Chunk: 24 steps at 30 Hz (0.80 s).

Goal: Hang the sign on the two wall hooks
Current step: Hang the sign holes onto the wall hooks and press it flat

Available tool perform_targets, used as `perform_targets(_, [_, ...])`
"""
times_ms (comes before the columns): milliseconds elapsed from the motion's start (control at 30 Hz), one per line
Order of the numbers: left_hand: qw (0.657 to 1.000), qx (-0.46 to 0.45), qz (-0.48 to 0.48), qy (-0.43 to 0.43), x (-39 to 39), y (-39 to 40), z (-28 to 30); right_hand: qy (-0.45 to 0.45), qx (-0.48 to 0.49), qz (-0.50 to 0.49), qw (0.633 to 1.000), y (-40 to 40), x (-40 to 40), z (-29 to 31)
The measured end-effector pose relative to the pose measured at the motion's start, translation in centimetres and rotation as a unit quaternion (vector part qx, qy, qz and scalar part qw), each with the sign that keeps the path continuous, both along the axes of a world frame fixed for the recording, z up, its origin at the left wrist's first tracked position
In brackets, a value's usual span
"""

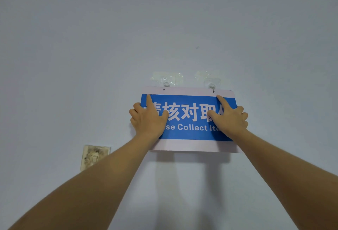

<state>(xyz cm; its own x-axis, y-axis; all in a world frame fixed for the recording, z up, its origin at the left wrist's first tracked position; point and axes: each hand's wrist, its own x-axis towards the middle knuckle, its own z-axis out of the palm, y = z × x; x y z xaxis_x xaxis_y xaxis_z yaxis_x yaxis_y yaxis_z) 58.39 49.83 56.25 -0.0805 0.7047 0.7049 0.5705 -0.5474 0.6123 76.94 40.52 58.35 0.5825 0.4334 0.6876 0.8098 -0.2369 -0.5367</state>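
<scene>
A white sign (pixel 190 133) with a blue panel and white lettering is held flat against the pale wall. My left hand (pixel 148 118) grips its left side, index finger pointing up along the face. My right hand (pixel 230 118) grips its right side in the same way. Two clear adhesive hooks are stuck on the wall just above the sign's top edge. The right hook (pixel 212 85) sits in the sign's right hole. The left hook (pixel 166 84) stands slightly above the left hole (pixel 163 89), apart from it.
A stained, dirty wall switch plate (pixel 94 156) sits low on the wall to the left of the sign. Crinkled clear tape (pixel 167 77) backs the hooks. A small dark mark (pixel 197 47) dots the wall above.
</scene>
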Motion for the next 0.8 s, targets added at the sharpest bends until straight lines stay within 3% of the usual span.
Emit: perform_targets(800, [0.999,-0.015,-0.026,0.019,1.0,1.6,-1.1,0.008,0.001,0.017,1.0,1.1,0.4,-1.3])
